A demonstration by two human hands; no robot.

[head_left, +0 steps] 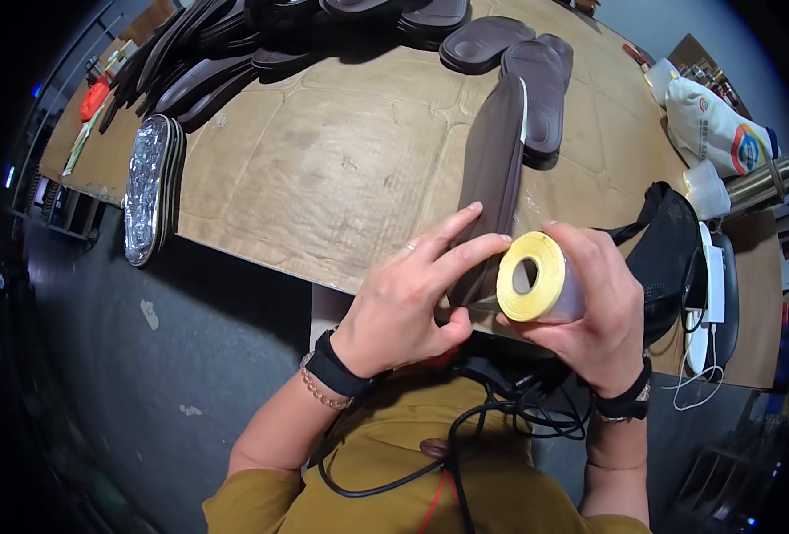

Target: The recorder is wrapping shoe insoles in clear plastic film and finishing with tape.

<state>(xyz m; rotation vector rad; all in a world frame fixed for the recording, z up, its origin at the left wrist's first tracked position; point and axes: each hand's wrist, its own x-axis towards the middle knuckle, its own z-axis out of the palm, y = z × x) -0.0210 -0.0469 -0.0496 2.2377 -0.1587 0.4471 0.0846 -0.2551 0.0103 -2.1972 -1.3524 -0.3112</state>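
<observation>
Wearing, nearest the camera, a mustard shirt (501,476), with a black cable (376,491) looped across it. Reaching from there with both arms to the near edge of a cardboard-covered desk (323,160). Clasping a pale yellow roll (550,278) in the right hand (603,307), with digits above and below and the hollow core facing leftward: a closed, snug grip, only as wide as the roll itself. Resting the left hand (403,298) by the near part of a dark brown insole (497,160), with two fingers stretched toward the right and the thumb apart, near the lower end. Cannot tell a true pinch from a light press here; hence no sure reading of that grip beyond loosely spread fingers. To be found just left of the roll: that same insole, pointing away from the body, seemingly tilted, with a pale strip along the far right edge. Probably, judging by the pose, at the step of steadying the insole with the roll held ready alongside. Calls next, as a judgement, for even left-hand pressure, a steady hold on the roll, and care over the left fingertip close beside the rim. Visible farther off: more brown insoles (537,89) and, at the left, a silvery bundle (148,191).
</observation>
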